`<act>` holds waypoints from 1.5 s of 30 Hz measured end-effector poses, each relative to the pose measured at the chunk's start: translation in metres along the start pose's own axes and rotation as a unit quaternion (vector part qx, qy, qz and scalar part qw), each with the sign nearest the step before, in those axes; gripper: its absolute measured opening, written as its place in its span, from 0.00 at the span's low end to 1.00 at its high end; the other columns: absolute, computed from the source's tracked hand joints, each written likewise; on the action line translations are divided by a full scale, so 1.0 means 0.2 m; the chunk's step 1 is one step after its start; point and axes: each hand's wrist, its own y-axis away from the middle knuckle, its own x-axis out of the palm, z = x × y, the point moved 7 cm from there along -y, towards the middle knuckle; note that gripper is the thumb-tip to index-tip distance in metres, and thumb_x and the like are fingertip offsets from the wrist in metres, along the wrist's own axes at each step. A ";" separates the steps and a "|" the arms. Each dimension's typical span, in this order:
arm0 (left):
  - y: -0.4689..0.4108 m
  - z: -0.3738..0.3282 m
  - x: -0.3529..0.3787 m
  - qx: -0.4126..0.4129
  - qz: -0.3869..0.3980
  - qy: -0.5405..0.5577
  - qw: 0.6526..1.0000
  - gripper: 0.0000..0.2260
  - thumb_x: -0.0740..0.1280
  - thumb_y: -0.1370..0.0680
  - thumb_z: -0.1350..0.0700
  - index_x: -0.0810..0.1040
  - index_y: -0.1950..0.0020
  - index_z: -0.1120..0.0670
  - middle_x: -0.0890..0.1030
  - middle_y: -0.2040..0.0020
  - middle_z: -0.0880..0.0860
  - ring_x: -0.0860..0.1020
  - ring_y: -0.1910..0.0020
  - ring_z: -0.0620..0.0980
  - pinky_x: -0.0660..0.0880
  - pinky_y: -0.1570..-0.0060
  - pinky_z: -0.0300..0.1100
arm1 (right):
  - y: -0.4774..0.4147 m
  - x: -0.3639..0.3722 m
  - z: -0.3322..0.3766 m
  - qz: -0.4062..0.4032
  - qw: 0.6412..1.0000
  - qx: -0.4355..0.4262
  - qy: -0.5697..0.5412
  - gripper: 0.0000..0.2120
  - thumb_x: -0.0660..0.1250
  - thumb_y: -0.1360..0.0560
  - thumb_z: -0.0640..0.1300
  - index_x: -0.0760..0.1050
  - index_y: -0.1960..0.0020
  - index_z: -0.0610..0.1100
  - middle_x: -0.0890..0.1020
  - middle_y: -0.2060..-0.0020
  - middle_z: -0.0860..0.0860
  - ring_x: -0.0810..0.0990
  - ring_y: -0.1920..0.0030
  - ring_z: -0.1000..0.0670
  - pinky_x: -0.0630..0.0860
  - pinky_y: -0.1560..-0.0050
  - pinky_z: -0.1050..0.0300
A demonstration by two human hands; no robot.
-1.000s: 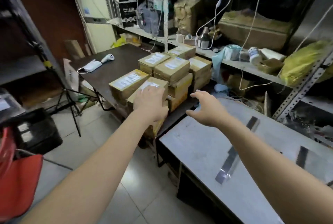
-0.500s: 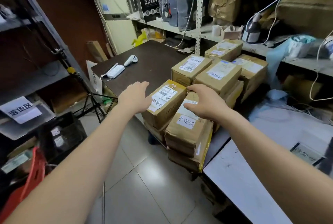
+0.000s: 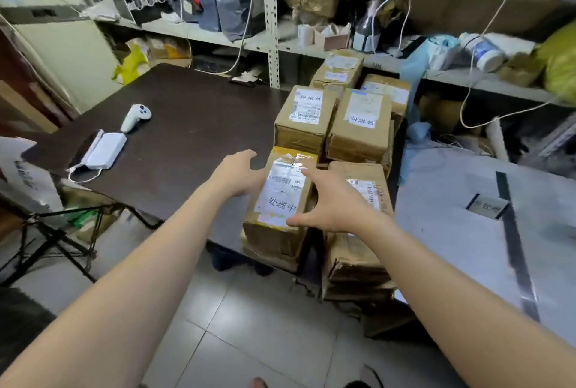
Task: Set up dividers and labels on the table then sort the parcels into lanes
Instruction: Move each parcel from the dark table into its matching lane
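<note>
Several brown cardboard parcels with white labels are stacked at the right end of a dark table (image 3: pixel 187 125). The front left parcel (image 3: pixel 280 197) lies between my two hands. My left hand (image 3: pixel 237 177) is at its left side with fingers spread. My right hand (image 3: pixel 330 203) is at its right side, thumb across the lower label and fingers over the top edge. Neither hand is closed on it. More parcels (image 3: pixel 358 125) stand behind. To the right, a grey table (image 3: pixel 452 247) carries a black tape divider (image 3: pixel 511 231) and a small label (image 3: pixel 487 206).
A white controller (image 3: pixel 135 116) and a white flat device (image 3: pixel 104 150) lie on the dark table's left part. Cluttered metal shelves (image 3: pixel 271 29) with hanging cables run along the back. A tripod stand (image 3: pixel 56 238) is low on the left, over tiled floor (image 3: pixel 249 341).
The view has moved closer to the parcels. Both hands have shifted from the neighbouring parcels to either side of the front left parcel.
</note>
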 end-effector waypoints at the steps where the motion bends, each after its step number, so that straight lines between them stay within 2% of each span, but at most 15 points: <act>1: -0.01 0.03 0.03 -0.012 0.021 0.029 0.999 0.29 0.66 0.22 0.43 0.68 0.23 0.53 0.75 0.29 0.54 0.77 0.35 0.56 0.78 0.39 0.52 | 0.00 0.02 0.01 -0.004 1.000 0.022 -0.013 0.49 0.79 0.36 0.64 0.63 0.22 0.51 0.74 0.29 0.52 0.73 0.30 0.47 0.74 0.34 0.46; 2: -0.02 0.04 0.07 -0.016 0.044 0.065 0.997 0.23 0.66 0.21 0.45 0.74 0.29 0.53 0.79 0.35 0.54 0.80 0.44 0.55 0.82 0.49 0.50 | 0.00 0.04 0.02 -0.011 0.999 0.039 -0.030 0.45 0.79 0.35 0.61 0.65 0.23 0.52 0.77 0.33 0.52 0.75 0.34 0.47 0.76 0.38 0.47; 4: -0.01 0.06 0.15 -0.012 0.082 0.138 0.987 0.10 0.63 0.19 0.50 0.79 0.44 0.53 0.82 0.48 0.54 0.80 0.60 0.52 0.78 0.71 0.43 | 0.01 0.08 0.06 -0.016 0.995 0.071 -0.069 0.38 0.77 0.30 0.56 0.66 0.25 0.53 0.80 0.37 0.52 0.78 0.37 0.46 0.77 0.41 0.50; 5: -0.01 0.06 0.18 -0.005 0.088 0.155 0.984 0.09 0.62 0.19 0.52 0.79 0.48 0.54 0.82 0.52 0.55 0.78 0.63 0.52 0.75 0.74 0.42 | 0.01 0.09 0.07 -0.021 0.992 0.084 -0.088 0.35 0.76 0.28 0.54 0.67 0.25 0.53 0.80 0.36 0.52 0.78 0.37 0.46 0.76 0.40 0.51; 9: -0.01 0.09 0.17 0.012 0.072 0.161 0.984 0.12 0.60 0.20 0.51 0.79 0.48 0.57 0.84 0.53 0.58 0.78 0.62 0.56 0.74 0.69 0.45 | 0.04 0.10 0.13 -0.072 0.980 0.114 -0.146 0.31 0.76 0.28 0.49 0.71 0.27 0.53 0.81 0.36 0.52 0.79 0.36 0.47 0.77 0.39 0.51; 12: 0.02 0.06 0.08 0.030 0.022 0.140 0.990 0.13 0.60 0.24 0.50 0.80 0.53 0.56 0.83 0.58 0.55 0.79 0.61 0.58 0.75 0.63 0.47 | 0.06 0.05 0.17 -0.101 0.972 0.117 -0.177 0.29 0.76 0.28 0.48 0.72 0.30 0.52 0.82 0.39 0.52 0.80 0.39 0.47 0.78 0.39 0.47; 16: 0.11 -0.06 -0.09 0.041 -0.034 0.134 0.990 0.11 0.61 0.24 0.52 0.78 0.58 0.57 0.78 0.65 0.51 0.73 0.66 0.55 0.69 0.64 0.44 | 0.11 -0.10 0.22 -0.146 0.961 0.093 -0.214 0.26 0.75 0.29 0.45 0.74 0.33 0.51 0.83 0.40 0.51 0.80 0.40 0.47 0.78 0.40 0.43; 23: 0.43 -0.53 -0.16 0.099 -0.074 0.110 0.986 0.14 0.64 0.27 0.47 0.83 0.56 0.56 0.84 0.60 0.56 0.82 0.59 0.61 0.81 0.55 0.54 | 0.44 -0.40 0.01 -0.230 0.930 0.075 -0.275 0.25 0.76 0.28 0.50 0.76 0.33 0.51 0.83 0.40 0.54 0.80 0.40 0.51 0.78 0.38 0.47; 26: 0.59 -0.79 -0.06 0.118 -0.090 0.114 0.982 0.12 0.65 0.24 0.49 0.83 0.55 0.56 0.84 0.58 0.57 0.82 0.58 0.61 0.77 0.61 0.47 | 0.65 -0.51 -0.18 -0.263 0.913 0.073 -0.302 0.24 0.77 0.31 0.51 0.77 0.35 0.52 0.84 0.43 0.55 0.82 0.43 0.52 0.80 0.41 0.46; 29: 0.75 -1.06 0.11 0.130 -0.085 0.135 0.979 0.12 0.65 0.22 0.50 0.82 0.54 0.57 0.82 0.60 0.56 0.78 0.64 0.57 0.70 0.69 0.42 | 0.89 -0.63 -0.41 -0.288 0.904 0.077 -0.306 0.26 0.76 0.34 0.54 0.78 0.37 0.54 0.85 0.44 0.56 0.83 0.43 0.51 0.80 0.41 0.45; 32: 0.89 -1.34 0.33 0.149 -0.063 0.170 0.972 0.11 0.65 0.22 0.52 0.80 0.58 0.59 0.78 0.64 0.55 0.74 0.67 0.54 0.68 0.72 0.40 | 1.14 -0.76 -0.66 -0.303 0.899 0.078 -0.308 0.26 0.77 0.32 0.50 0.78 0.35 0.52 0.85 0.42 0.55 0.82 0.42 0.51 0.79 0.39 0.45; 35: 1.01 -1.63 0.57 0.178 -0.027 0.187 0.966 0.10 0.66 0.22 0.53 0.80 0.59 0.58 0.79 0.65 0.52 0.77 0.64 0.54 0.73 0.67 0.43 | 1.38 -0.87 -0.97 -0.314 0.887 0.087 -0.325 0.26 0.77 0.29 0.46 0.77 0.33 0.52 0.84 0.41 0.56 0.82 0.43 0.52 0.80 0.39 0.47; 37: 1.09 -1.84 0.74 0.198 0.018 0.204 0.958 0.07 0.65 0.21 0.54 0.83 0.54 0.53 0.84 0.59 0.50 0.83 0.60 0.52 0.78 0.62 0.44 | 1.53 -0.93 -1.18 -0.327 0.879 0.100 -0.332 0.26 0.76 0.28 0.46 0.76 0.32 0.53 0.84 0.41 0.57 0.82 0.43 0.53 0.81 0.41 0.47; 40: 1.21 -2.14 1.01 0.224 0.082 0.223 0.945 0.09 0.65 0.21 0.57 0.82 0.43 0.49 0.86 0.54 0.49 0.86 0.59 0.49 0.79 0.67 0.41 | 1.72 -1.01 -1.50 -0.359 0.859 0.136 -0.340 0.25 0.75 0.28 0.45 0.75 0.32 0.55 0.84 0.42 0.58 0.83 0.44 0.54 0.82 0.43 0.47; 45: 1.23 -2.51 1.51 0.241 0.178 0.217 0.929 0.13 0.67 0.21 0.62 0.80 0.40 0.48 0.84 0.49 0.46 0.83 0.57 0.44 0.76 0.69 0.38 | 1.87 -1.05 -2.00 -0.361 0.843 0.190 -0.351 0.24 0.73 0.25 0.41 0.75 0.32 0.54 0.83 0.43 0.60 0.82 0.46 0.58 0.82 0.49 0.56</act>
